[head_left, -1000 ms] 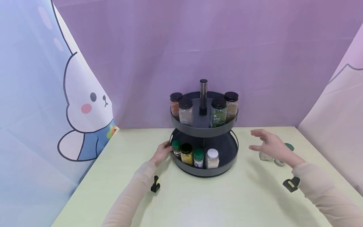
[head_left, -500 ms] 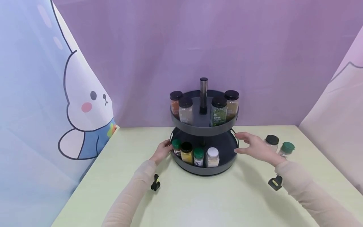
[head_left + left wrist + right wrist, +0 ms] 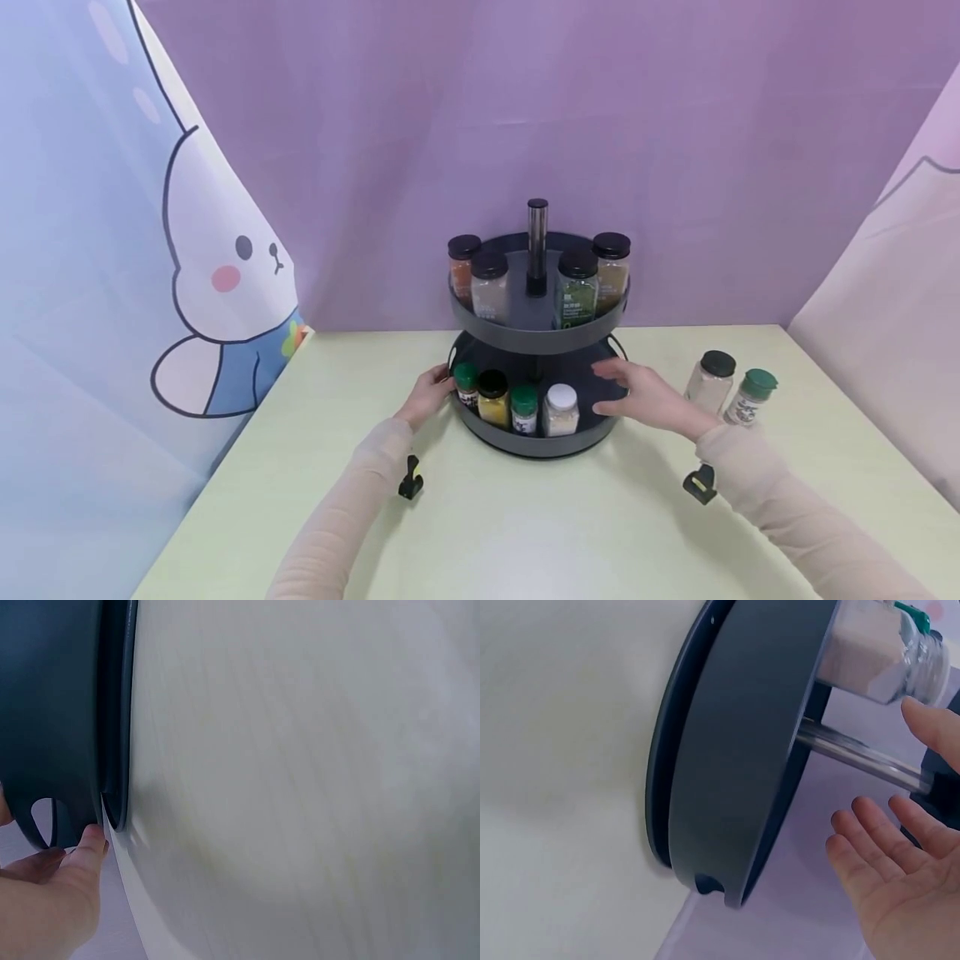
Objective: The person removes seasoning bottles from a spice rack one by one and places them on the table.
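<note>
A dark grey two-tier spice rack [image 3: 517, 340] with a central metal post stands on the table. At the left side of its lower tier, my left hand [image 3: 426, 397] grips the rim by the handle cutout; the left wrist view shows fingers [image 3: 91, 838] against the rim. My right hand [image 3: 647, 398] reaches in over the lower tier's right side, fingers apart and holding nothing. Nearest to it is a white-lidded jar [image 3: 561, 412]. Beside that stand a green-lidded bottle [image 3: 524, 412], a black-lidded yellow jar [image 3: 493, 402] and another green-lidded bottle [image 3: 467, 386].
On the upper tier several black-lidded jars stand, among them a green-filled one [image 3: 577, 292] and an orange one [image 3: 462, 271]. A black-lidded jar [image 3: 709, 383] and a green-lidded bottle [image 3: 750, 398] stand on the table [image 3: 510, 525] at the right. A purple curtain [image 3: 375, 167] hangs behind.
My right hand has moved left, away from the jars at the right, and now reaches over the lower tier. My left hand has stayed at the rim.
</note>
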{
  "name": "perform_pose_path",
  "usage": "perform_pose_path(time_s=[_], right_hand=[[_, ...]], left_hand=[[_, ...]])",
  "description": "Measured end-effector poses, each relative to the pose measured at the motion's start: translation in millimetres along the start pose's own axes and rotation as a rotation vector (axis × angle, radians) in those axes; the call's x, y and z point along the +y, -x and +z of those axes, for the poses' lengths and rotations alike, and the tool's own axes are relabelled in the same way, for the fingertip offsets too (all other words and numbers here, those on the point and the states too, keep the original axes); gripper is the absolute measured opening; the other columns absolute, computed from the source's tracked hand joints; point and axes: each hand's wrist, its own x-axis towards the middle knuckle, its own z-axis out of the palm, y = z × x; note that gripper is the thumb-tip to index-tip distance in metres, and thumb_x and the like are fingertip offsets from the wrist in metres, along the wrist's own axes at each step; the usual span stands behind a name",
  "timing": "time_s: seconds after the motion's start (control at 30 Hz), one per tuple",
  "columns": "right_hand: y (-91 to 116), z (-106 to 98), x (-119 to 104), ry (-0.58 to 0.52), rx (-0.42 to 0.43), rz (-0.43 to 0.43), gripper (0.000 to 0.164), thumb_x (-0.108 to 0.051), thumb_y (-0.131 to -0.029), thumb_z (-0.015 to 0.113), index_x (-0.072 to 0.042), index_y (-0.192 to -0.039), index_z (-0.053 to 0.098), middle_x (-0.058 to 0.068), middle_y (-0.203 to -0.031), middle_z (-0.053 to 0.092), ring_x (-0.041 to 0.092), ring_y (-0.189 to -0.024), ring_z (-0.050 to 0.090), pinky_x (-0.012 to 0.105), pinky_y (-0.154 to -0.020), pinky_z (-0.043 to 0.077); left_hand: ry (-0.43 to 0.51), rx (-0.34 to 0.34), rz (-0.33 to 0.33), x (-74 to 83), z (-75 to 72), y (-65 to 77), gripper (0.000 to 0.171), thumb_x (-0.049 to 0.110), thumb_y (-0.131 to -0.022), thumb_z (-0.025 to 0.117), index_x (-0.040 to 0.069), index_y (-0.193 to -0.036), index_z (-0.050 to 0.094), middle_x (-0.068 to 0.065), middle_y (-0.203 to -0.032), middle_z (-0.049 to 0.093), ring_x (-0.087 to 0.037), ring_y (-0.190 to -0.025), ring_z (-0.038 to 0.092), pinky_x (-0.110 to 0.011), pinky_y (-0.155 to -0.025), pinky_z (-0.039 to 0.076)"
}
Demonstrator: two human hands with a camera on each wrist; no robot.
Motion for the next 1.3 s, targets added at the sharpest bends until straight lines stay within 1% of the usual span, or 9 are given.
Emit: perform_pose_path(time_s=[0.2,0.27,0.33,0.43,0.57,0.67,0.87,1.1,1.3], right_hand=[[-4,10,-1,-0.023,-0.042,0.009,0.061,-0.020,-0.078,0.072,0.006,-0.127,0.046,0.024,-0.126,0.052,0.039,-0.117,0.048,0.049,-0.101,0.038],[-5,12,-2,-0.029,-0.054,0.009,0.062,-0.020,-0.077,0.072,0.006,-0.127,0.046,0.024,-0.127,0.052,0.039,-0.118,0.048,0.049,-0.100,0.039],[-5,15,-3,-0.031,-0.067,0.013,0.063,-0.021,-0.077,0.073,0.006,-0.128,0.046,0.023,-0.128,0.051,0.038,-0.118,0.048,0.049,-0.100,0.039],[-5,18,-4,-0.034,-0.087,0.024,0.064,-0.022,-0.076,0.073,0.004,-0.128,0.046,0.021,-0.128,0.051,0.037,-0.118,0.048,0.049,-0.101,0.039],[-4,23,-3,-0.029,-0.096,0.003,0.063,-0.021,-0.076,0.074,0.004,-0.127,0.047,0.021,-0.126,0.053,0.037,-0.116,0.050,0.049,-0.099,0.040],[-4,26,-3,-0.026,-0.090,-0.023,0.062,-0.020,-0.075,0.074,0.006,-0.125,0.049,0.022,-0.123,0.055,0.038,-0.113,0.052,0.050,-0.097,0.041],[-5,34,-5,-0.014,-0.077,-0.041,0.061,-0.019,-0.072,0.076,0.006,-0.121,0.051,0.022,-0.120,0.057,0.037,-0.109,0.055,0.049,-0.093,0.045],[-8,43,-8,-0.010,-0.089,-0.030,0.052,-0.021,-0.071,0.077,-0.002,-0.114,0.055,0.010,-0.109,0.063,0.028,-0.101,0.059,0.044,-0.087,0.049],[-12,49,-8,-0.016,-0.090,-0.015,0.051,-0.023,-0.070,0.078,-0.004,-0.111,0.055,0.006,-0.103,0.062,0.017,-0.089,0.058,0.033,-0.077,0.050]], left_hand=[[0.034,-0.035,-0.016,22.3,-2.8,14.7,0.054,0.013,-0.095,0.045,-0.012,-0.139,0.024,-0.029,-0.143,0.029,-0.039,-0.133,0.028,-0.047,-0.109,0.028],[0.030,-0.042,-0.016,25.6,-3.2,17.6,0.054,0.013,-0.095,0.045,-0.012,-0.139,0.024,-0.029,-0.143,0.028,-0.039,-0.133,0.027,-0.047,-0.109,0.027],[0.033,-0.040,-0.015,25.4,-3.4,17.2,0.055,0.013,-0.095,0.045,-0.012,-0.138,0.024,-0.029,-0.143,0.028,-0.039,-0.134,0.026,-0.047,-0.110,0.026],[0.033,-0.023,-0.011,17.5,-2.6,11.6,0.054,0.013,-0.095,0.046,-0.011,-0.138,0.026,-0.029,-0.142,0.030,-0.039,-0.133,0.028,-0.047,-0.109,0.028],[0.005,0.011,-0.007,4.2,-0.3,2.7,0.052,0.015,-0.095,0.046,-0.008,-0.138,0.029,-0.026,-0.142,0.034,-0.036,-0.132,0.032,-0.045,-0.108,0.031],[-0.007,0.025,-0.005,-0.1,1.2,-0.3,0.052,0.017,-0.095,0.046,-0.007,-0.138,0.030,-0.025,-0.142,0.035,-0.035,-0.131,0.034,-0.044,-0.108,0.032],[-0.006,0.029,-0.007,-0.7,1.7,-0.7,0.052,0.016,-0.095,0.046,-0.007,-0.139,0.030,-0.024,-0.142,0.035,-0.035,-0.131,0.034,-0.044,-0.108,0.032],[0.004,0.011,-0.022,-0.9,0.6,-1.1,0.053,0.016,-0.096,0.045,-0.007,-0.139,0.028,-0.025,-0.142,0.033,-0.035,-0.132,0.033,-0.044,-0.107,0.033],[0.016,-0.018,-0.022,15.7,-1.4,9.4,0.053,0.013,-0.095,0.044,-0.011,-0.138,0.026,-0.029,-0.142,0.031,-0.038,-0.132,0.031,-0.045,-0.107,0.033]])
